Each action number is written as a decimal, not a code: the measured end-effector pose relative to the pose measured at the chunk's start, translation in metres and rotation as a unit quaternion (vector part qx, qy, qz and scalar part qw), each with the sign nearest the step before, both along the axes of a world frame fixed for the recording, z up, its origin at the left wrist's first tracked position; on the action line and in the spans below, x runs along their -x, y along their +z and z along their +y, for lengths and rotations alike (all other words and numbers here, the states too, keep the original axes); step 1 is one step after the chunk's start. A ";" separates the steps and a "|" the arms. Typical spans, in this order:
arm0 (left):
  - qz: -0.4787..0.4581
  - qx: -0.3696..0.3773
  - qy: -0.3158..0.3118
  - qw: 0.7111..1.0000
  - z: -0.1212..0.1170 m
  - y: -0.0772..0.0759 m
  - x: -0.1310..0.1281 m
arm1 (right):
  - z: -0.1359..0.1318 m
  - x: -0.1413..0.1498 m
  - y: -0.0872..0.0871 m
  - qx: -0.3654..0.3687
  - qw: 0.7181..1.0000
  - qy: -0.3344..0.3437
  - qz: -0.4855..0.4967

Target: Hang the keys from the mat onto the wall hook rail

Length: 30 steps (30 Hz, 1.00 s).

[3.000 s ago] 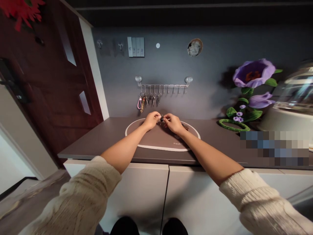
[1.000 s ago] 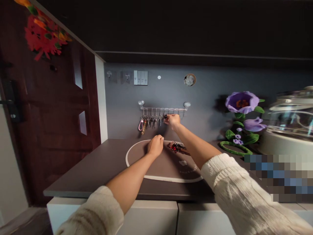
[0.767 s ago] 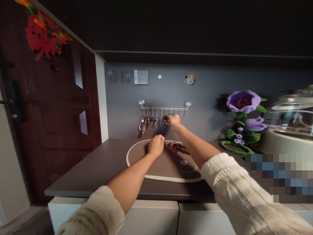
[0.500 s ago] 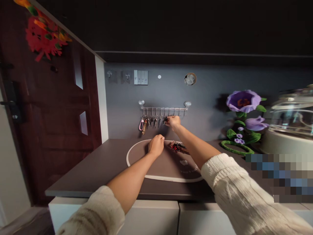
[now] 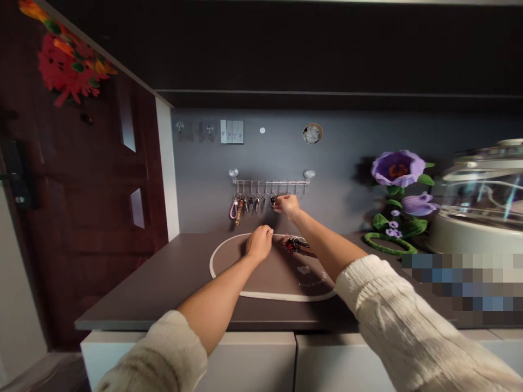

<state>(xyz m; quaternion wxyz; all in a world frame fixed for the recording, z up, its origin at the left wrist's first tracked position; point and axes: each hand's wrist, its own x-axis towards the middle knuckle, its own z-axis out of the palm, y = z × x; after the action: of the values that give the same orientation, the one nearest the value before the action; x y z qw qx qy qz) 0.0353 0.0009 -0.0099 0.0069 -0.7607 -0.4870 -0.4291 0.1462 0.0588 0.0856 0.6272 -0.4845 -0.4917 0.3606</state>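
Note:
A clear hook rail (image 5: 272,182) is fixed to the grey wall, with several keys (image 5: 257,204) hanging from its left hooks. Among them are a pink loop fob (image 5: 233,209) and a brown strap with lettering (image 5: 239,211). My right hand (image 5: 289,207) is at the rail, thumb and fingers pinched on a dark key (image 5: 273,201) by a middle hook. Over the mat, my left hand (image 5: 260,242) is curled closed; whatever may be inside it is hidden. A pile of keys (image 5: 295,245) with red and black parts lies on the brown mat (image 5: 261,280), partly behind my right forearm.
The mat lies on a dark countertop (image 5: 134,296) above white cabinets (image 5: 253,359). Purple knitted flowers (image 5: 398,169) and a clear-domed appliance (image 5: 482,190) stand on the right. A dark cabinet (image 5: 327,49) overhangs. At left is a dark red door (image 5: 98,218).
The view has shifted slightly. My right fingers sit a little right of the dark key, which shows more at its hook. My left hand stays curled over the mat.

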 end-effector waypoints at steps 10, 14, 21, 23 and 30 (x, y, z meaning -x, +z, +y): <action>0.002 -0.008 -0.019 1.000 -0.001 0.001 0.001 | -0.016 -0.014 0.004 0.006 1.000 0.018 -0.010; 0.002 -0.019 -0.036 0.999 0.001 -0.002 0.002 | -0.033 -0.019 0.005 -0.003 0.999 0.049 0.001; 0.008 -0.025 -0.078 0.997 0.004 -0.004 0.003 | -0.057 -0.030 -0.008 -0.016 0.996 0.090 0.021; 0.011 -0.023 -0.088 0.996 0.003 -0.004 0.002 | -0.063 -0.035 -0.015 -0.017 0.996 0.089 0.019; 0.031 -0.012 -0.110 0.993 -0.007 -0.002 -0.001 | -0.079 -0.054 -0.046 -0.016 0.997 0.064 -0.050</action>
<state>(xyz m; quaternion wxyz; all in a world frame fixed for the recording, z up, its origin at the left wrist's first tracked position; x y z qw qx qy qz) 0.0366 -0.0057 -0.0120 -0.0163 -0.8224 -0.3951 -0.4090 0.2002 -0.0201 0.0394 0.5850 -0.4599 -0.5580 0.3673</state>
